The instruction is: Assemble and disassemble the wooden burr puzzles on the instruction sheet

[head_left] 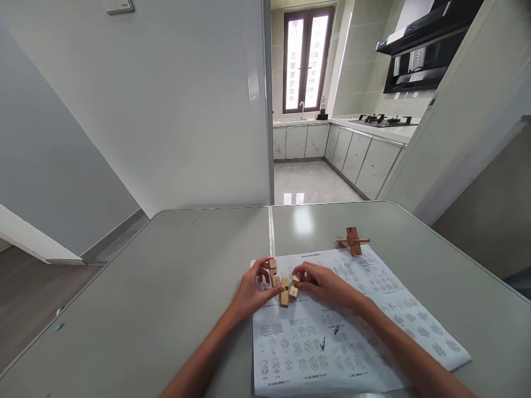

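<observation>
My left hand (258, 286) is closed on a light notched wooden puzzle piece (273, 272), with the thumb reaching across its lower end. In my right hand (317, 281), another small wooden puzzle piece (293, 291) is pinched between thumb and fingers. Between the two hands a third wooden piece (284, 298) stands close against the left thumb; whether it is joined to the others I cannot tell. All of them are over a large printed sheet (290, 337) with rows of line diagrams.
A reddish-brown wooden puzzle (353, 241) with crossing pieces sits at the sheet's far edge. The grey-green table (186, 304) has a seam down its middle. A small green bit (58, 327) lies near the left edge. Beyond the table are a white wall and a kitchen doorway.
</observation>
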A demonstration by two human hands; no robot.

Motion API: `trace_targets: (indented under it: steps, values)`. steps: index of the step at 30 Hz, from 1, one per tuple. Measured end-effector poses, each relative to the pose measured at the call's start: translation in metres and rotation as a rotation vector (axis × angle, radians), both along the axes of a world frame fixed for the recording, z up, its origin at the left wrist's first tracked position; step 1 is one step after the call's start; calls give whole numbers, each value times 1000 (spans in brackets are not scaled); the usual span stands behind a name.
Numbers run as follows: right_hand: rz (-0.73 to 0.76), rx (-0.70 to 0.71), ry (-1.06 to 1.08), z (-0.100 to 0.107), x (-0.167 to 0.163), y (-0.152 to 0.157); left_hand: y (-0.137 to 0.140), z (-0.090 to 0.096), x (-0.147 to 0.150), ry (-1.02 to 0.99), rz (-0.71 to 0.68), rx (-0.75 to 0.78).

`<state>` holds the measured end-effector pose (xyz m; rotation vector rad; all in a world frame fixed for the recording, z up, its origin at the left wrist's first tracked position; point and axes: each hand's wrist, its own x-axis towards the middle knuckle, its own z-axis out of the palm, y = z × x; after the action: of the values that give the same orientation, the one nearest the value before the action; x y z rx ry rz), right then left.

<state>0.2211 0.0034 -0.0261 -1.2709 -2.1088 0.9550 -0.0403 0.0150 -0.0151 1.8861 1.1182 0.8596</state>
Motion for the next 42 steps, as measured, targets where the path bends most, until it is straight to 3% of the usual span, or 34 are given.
trace_targets:
  steps: [8, 13, 17, 30, 42]
  values:
    - [-11, -122, 313, -2, 1, 4, -2, 6, 2, 18, 33, -15]
    - [3, -212, 404, 1, -6, 0, -3, 6, 2, 17, 17, 10]
    - [24, -249, 426, -1, -10, -2, -3, 0, 1, 42, -18, 15]
    - [43, -174, 407, -13, -15, -3, -10, -4, 3, 81, -119, 15]
    - [19, -154, 350, -6, -20, -11, -13, -4, 2, 83, -152, 42]
